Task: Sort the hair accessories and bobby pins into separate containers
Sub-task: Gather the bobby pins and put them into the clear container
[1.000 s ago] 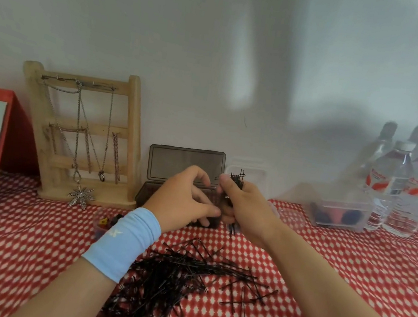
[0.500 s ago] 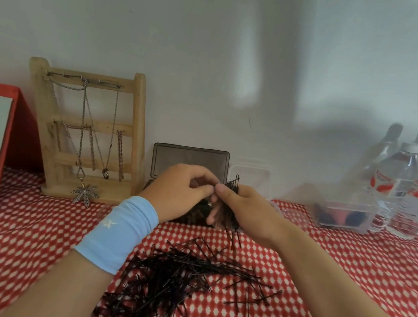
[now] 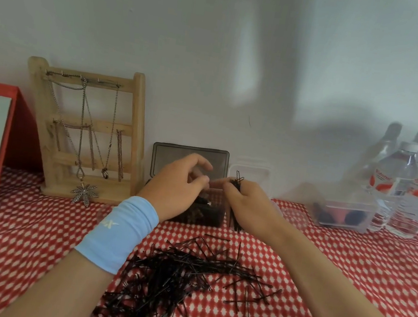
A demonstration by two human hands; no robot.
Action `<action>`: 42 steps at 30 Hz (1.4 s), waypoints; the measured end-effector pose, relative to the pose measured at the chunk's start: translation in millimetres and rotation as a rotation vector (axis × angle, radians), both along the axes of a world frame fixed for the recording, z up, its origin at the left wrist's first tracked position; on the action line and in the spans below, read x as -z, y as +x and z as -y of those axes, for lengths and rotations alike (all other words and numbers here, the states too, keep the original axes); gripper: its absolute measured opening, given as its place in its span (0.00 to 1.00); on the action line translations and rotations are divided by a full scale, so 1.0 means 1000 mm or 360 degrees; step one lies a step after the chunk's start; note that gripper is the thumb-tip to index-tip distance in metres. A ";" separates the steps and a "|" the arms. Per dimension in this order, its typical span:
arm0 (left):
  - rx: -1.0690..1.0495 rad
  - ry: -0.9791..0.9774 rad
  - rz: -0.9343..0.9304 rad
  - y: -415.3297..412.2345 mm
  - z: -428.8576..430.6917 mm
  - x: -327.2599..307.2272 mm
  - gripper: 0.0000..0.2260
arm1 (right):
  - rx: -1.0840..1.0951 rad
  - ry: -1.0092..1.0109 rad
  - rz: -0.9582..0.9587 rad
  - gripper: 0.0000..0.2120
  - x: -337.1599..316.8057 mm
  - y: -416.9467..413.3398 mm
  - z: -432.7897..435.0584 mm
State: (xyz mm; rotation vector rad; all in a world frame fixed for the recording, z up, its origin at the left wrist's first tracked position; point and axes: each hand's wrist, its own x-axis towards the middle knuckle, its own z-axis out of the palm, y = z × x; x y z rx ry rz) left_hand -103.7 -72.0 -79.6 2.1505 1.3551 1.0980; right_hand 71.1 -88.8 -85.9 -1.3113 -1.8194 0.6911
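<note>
A bundle (image 3: 238, 188) of black bobby pins stands nearly upright in the right hand (image 3: 250, 208), whose fingers and thumb are curled round its middle. Looped ends stick out above the fist and the legs hang below it. The bundle is held just over the right end of the dark box (image 3: 210, 219), which stands open on the cloth (image 3: 321, 268) with its lid (image 3: 176, 153) leaning back toward the wall (image 3: 217, 52).

The left hand (image 3: 176, 184) hovers over the same box, fingers curled and fingertips close to the right thumb. Whether it pinches a pin I cannot tell. A light blue wristband (image 3: 119, 233) sits on that wrist.

Just behind the right hand a clear box (image 3: 253, 168) stands against the wall, partly hidden. Nearer the person, a loose pile (image 3: 172, 276) of black pins lies spread on the red and white cloth between the forearms, with a few strays (image 3: 250, 298) to its right.

To the left of the dark box, a wooden rack (image 3: 133, 131) leans at the wall with chains (image 3: 82, 127) hung on it, and a leaf pendant (image 3: 84, 192) dangles at its foot. Further left stands a red case (image 3: 22, 132) with a pale panel. On the right, a clear tub (image 3: 342, 217) holds dark and pink items too blurred to name, and water bottles (image 3: 396, 190) stand beside it.
</note>
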 end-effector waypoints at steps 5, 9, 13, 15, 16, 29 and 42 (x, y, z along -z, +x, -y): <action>0.0008 0.0061 -0.0011 0.003 0.001 -0.001 0.08 | -0.0065 -0.0107 0.0046 0.22 0.002 0.001 -0.001; -0.0010 0.0079 -0.0003 0.004 0.002 0.001 0.08 | -0.0187 -0.0244 -0.0043 0.23 0.005 0.005 -0.002; 0.0043 0.0163 0.0101 0.005 0.003 0.001 0.11 | -0.0476 -0.0592 -0.0641 0.18 0.014 0.004 -0.006; 0.0167 0.0138 0.0120 0.005 0.005 -0.001 0.15 | -0.0546 -0.0696 -0.0693 0.16 0.017 0.004 -0.008; 0.0234 0.0093 0.0088 0.005 0.006 -0.002 0.16 | -0.0569 -0.0770 -0.0725 0.16 0.018 0.005 -0.009; 0.0406 -0.0105 -0.0116 0.009 0.007 0.002 0.15 | -0.0575 -0.1105 -0.0739 0.18 0.018 0.008 -0.012; 0.0335 -0.1080 0.1182 0.026 0.005 0.007 0.16 | -0.0502 -0.0882 -0.1575 0.20 0.009 0.015 -0.018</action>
